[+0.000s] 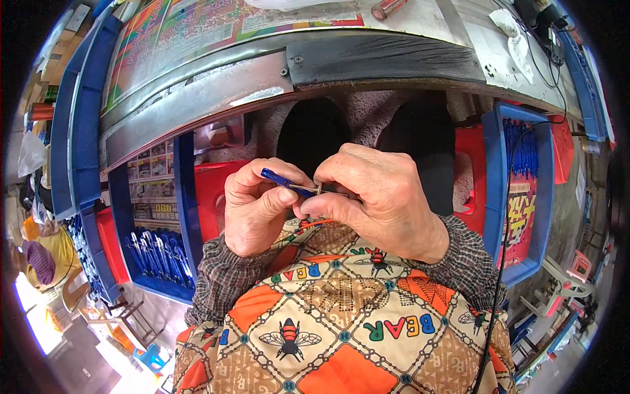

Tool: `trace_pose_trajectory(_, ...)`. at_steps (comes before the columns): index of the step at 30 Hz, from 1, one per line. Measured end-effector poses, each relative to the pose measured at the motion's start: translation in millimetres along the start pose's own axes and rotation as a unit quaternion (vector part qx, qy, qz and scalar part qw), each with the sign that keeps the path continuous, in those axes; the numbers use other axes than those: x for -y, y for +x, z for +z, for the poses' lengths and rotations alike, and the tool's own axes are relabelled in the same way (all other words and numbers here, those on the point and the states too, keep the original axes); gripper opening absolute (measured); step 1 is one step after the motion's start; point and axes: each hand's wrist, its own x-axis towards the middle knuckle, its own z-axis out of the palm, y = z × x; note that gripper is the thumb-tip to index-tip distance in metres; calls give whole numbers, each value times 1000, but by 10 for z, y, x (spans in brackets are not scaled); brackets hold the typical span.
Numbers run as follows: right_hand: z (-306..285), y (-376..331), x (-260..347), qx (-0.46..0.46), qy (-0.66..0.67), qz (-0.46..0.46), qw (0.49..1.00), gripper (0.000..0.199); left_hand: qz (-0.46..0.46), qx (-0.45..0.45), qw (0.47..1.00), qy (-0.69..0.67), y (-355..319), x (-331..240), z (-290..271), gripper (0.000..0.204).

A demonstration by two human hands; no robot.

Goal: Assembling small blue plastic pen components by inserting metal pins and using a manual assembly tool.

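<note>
The left hand makes a closed grip, thumb against fingers, on a slim blue piece that lies aslant between the two hands. The right hand is curled in just beside it, forefinger and thumb drawn together on a small metal piece at the blue piece's near-right end; how firmly they press cannot be told.

Directly below the grip spreads a patterned garment with bees, orange diamonds and a short word in large multicoloured capitals, repeated. Checked sleeves run down from both wrists.

Left of the grip, a blue crate holds a row of slim blue pieces, some showing bright metal, at its nearer end; a printed sheet with small pictures, fine print and yellow figures lines the rest. Right of the grip, another blue crate has similar blue pieces packed at its farther end, and a red sheet with bold yellow characters nearer by. Red supports show beside the crates.

Beyond the grip runs the tabletop with its metal-faced edge. On it, up and left, lies a colourful printed sheet, its lettering too small to read; farther out straight ahead is a screwdriver with a reddish handle.
</note>
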Motion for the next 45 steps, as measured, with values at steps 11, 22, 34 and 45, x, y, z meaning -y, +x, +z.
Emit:
trace_pose_trajectory(11,-32,-1,-29,21,23,17,999,22,76,31,945,316,37,-215,49,13)
trace_pose_trajectory(22,1,-67,-109,38,90,60,993,20,86,57,863,495,75,-344,143,20)
trace_pose_trajectory(34,26,-57,-153,-12,-222,-203,954,25,31,28,870,491,86,-301,164,19)
trace_pose_trajectory(45,-9,-89,-290,39,-34,-50,997,25,95,73,793,597,109,-265,173,23)
